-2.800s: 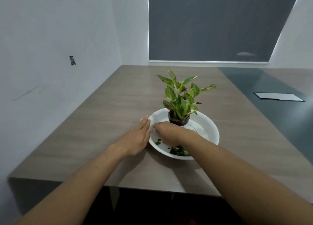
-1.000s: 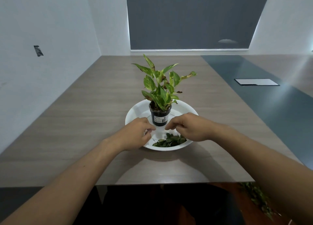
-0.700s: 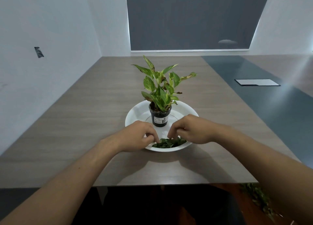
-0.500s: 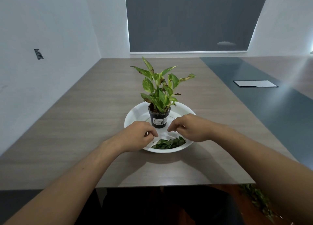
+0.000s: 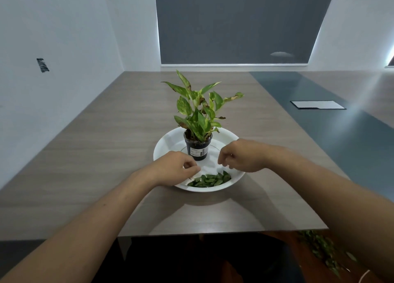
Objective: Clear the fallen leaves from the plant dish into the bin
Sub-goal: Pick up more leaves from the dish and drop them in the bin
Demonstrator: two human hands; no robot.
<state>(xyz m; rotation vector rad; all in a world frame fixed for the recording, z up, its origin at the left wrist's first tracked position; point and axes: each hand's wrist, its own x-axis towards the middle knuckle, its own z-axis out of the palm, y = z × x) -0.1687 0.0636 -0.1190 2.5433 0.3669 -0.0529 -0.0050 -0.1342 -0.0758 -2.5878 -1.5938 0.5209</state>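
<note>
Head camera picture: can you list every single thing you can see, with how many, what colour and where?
table: one, grey-brown wood, fills the middle
dish: one, white, near table edge
potted plant: one, green leaves, black pot, standing in the dish
fallen leaves: a pile, dark green, front of the dish
floor leaves: scattered, green, lower right below the table
panel: one, white, set in the table's dark strip
blind: one, dark grey, back wall
hands: left, right, over the dish

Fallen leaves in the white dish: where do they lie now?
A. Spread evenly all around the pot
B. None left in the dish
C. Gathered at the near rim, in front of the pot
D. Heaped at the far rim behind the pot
C: the fallen leaves sit in one cluster at the near edge of the white dish, in front of the pot.
</note>
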